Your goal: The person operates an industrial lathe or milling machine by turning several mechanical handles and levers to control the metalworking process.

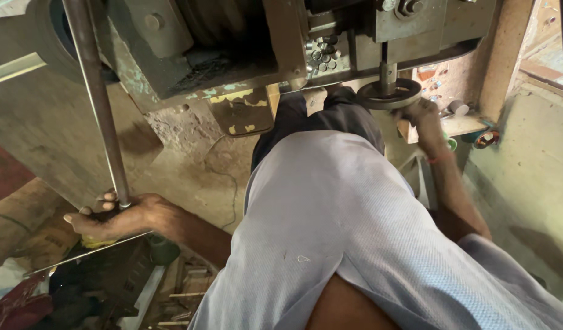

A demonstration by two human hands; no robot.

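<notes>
My left hand (113, 215) is closed around the lower end of a long steel lever rod (97, 98) that rises to the top left. My right hand (425, 116) grips the rim of a round dark handwheel (388, 95) under a heavy grey press machine (245, 43). A short vertical shaft (388, 67) joins the wheel to the machine. My light blue shirt and dark trousers fill the middle of the view. A red band circles my right wrist.
Several small metal rings (323, 54) lie on the machine's ledge. A wooden shelf (458, 122) with small parts stands at the right. Scrap, sticks and cloth (110, 287) lie on the concrete floor at the lower left.
</notes>
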